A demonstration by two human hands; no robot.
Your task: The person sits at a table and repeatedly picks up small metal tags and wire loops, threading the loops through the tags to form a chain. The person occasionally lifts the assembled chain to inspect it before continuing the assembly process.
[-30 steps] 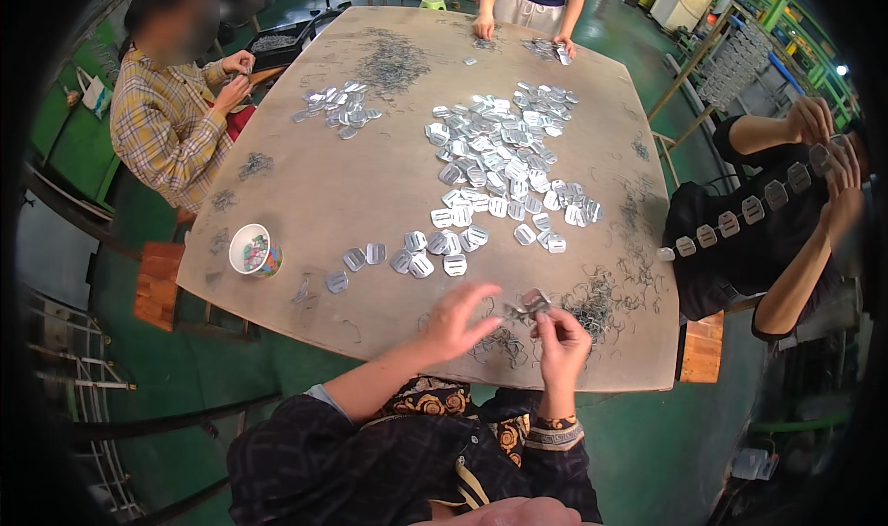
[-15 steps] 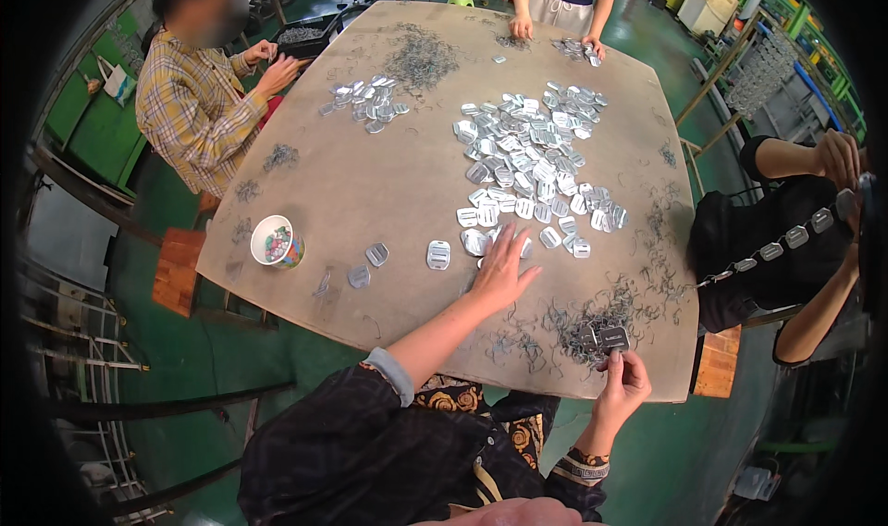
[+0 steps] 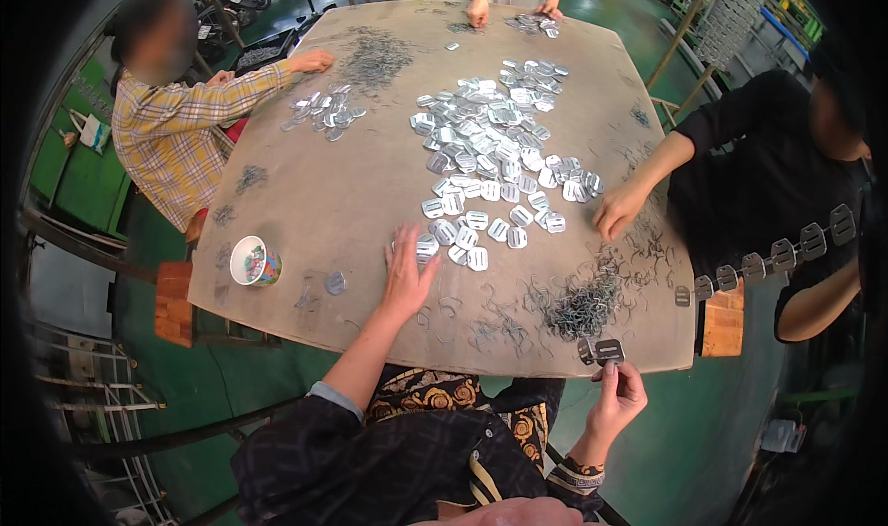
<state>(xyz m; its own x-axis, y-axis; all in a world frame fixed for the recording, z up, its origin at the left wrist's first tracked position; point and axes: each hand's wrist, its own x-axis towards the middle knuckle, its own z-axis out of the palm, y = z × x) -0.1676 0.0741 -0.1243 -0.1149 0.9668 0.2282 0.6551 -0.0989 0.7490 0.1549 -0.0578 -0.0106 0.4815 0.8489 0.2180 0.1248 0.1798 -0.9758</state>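
My left hand (image 3: 405, 272) lies on the table with its fingers spread, fingertips on a slotted metal buckle (image 3: 426, 246) at the near left edge of the buckle pile (image 3: 490, 137). Over the near table edge, my right hand (image 3: 622, 402) pinches a slotted metal buckle (image 3: 609, 350) between thumb and fingers. A second, darker buckle (image 3: 586, 351) hangs close beside it; how the two are joined is too small to tell. Just beyond my right hand is a dense heap of small wire hooks (image 3: 583, 309), with loose ones scattered around.
A paper cup (image 3: 254, 261) with small colourful bits stands at the left table edge. One buckle (image 3: 335, 283) lies apart near it. Co-workers sit left and right, another stands opposite. The right one's hand (image 3: 622, 211) reaches onto the table; a buckle chain (image 3: 782, 254) hangs there.
My left hand has slid left along the pile's near edge. My right hand has drawn the buckles back from the hook heap. Both seated co-workers have stretched an arm over the table.
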